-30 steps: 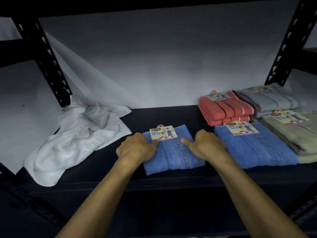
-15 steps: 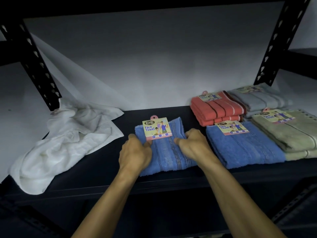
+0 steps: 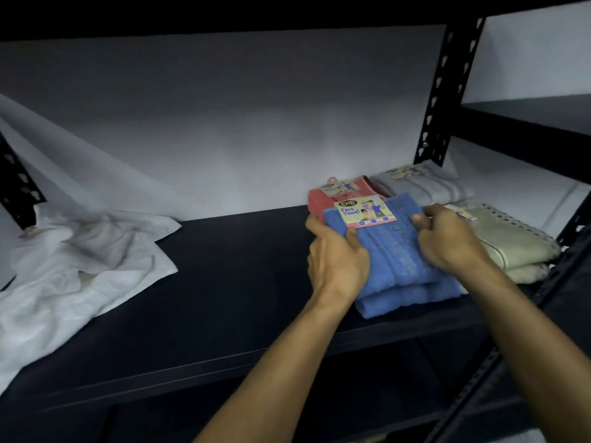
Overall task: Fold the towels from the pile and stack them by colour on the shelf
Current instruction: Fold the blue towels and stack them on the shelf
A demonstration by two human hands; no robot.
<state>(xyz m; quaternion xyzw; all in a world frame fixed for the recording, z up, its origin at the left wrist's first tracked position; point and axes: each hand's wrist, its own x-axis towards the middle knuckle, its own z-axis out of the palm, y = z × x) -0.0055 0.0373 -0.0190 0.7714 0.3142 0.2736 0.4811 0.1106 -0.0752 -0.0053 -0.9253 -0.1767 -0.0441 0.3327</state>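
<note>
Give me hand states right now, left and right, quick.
Left hand: grips the left edge of the folded blue towel, thumb on top.
Right hand: grips the same towel's right edge, fingers curled round it.

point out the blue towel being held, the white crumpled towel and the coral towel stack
held blue towel [image 3: 395, 247], head view, on its striped top face
white crumpled towel [image 3: 83, 266], head view, on its rumpled middle
coral towel stack [image 3: 316, 201], head view, on its exposed left corner

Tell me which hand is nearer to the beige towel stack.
Right. The right hand grips the top blue towel at its right edge, directly beside the beige towel stack. The left hand grips the towel's far side, farther away.
</note>
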